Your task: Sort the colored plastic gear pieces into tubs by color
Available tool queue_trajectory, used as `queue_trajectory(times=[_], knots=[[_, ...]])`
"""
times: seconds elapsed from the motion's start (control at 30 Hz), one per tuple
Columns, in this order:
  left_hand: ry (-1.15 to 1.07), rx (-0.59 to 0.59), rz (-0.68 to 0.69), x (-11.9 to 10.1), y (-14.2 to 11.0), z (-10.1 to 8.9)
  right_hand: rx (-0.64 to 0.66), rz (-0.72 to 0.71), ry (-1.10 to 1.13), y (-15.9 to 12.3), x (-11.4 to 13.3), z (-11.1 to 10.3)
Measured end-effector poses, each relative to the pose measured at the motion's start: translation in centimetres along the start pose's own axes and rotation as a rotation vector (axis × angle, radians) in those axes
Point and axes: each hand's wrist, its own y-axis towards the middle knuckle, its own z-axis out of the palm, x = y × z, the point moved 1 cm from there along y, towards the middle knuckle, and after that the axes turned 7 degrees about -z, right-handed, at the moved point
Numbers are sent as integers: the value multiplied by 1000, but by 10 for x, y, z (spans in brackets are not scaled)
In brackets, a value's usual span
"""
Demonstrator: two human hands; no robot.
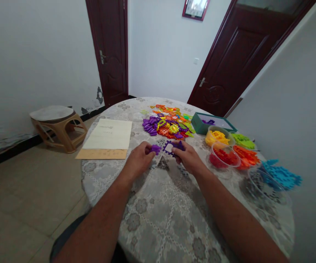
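Observation:
Between the thumb and fingers of my left hand (140, 159) is a small light-purple plastic piece (156, 149). My right hand (188, 156) pinches a dark-purple toothed frame piece (169, 147) with an open middle. The two pieces face each other a short way apart, just above the tablecloth. Beyond my hands lies a mixed pile of plastic building pieces (173, 128), in orange, yellow, red, green and purple. Light-purple tube-like pieces (149, 126) gather at the pile's left side.
Papers (108, 135) lie on the left of the round table (152, 219). Along the right stand a green box (202, 126), clear tubs of yellow pieces (217, 138) and red pieces (225, 155), and a clear tub (267, 186) beside blue pieces (281, 175). A stool (57, 126) is at far left.

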Motion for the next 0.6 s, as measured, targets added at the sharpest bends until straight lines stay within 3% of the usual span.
queue_trajectory(times=[0.17, 0.37, 0.6], knots=[[-303, 275, -49, -2, 0, 13, 78, 14, -64, -16, -9, 27], [-233, 360, -80, 9, 9, 17, 63, 50, -101, -9, -28, 26], [-364, 342, -182, 4, 3, 24, 64, 25, 12, -15, -29, 28]])
